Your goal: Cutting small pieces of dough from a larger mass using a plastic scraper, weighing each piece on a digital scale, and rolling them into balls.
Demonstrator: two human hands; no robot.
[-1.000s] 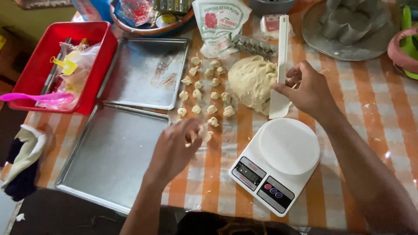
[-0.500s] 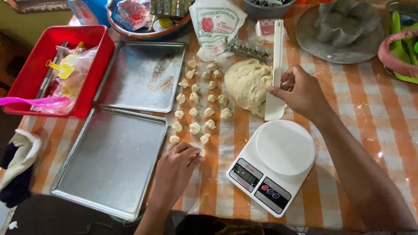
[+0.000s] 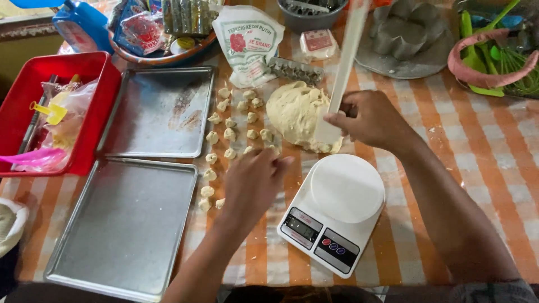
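Metal trays (image 3: pixel 126 224) left of hands, white scale (image 3: pixel 337 210) between.

Pale dough mound (image 3: pixel 296 112) on table; white scraper (image 3: pixel 341 84) tilted against it

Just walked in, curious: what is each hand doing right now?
Left hand: fingers curled, palm down over the small dough pieces; whether it grips one cannot be told.
Right hand: closed on a long white scraper, its end at the dough lump.
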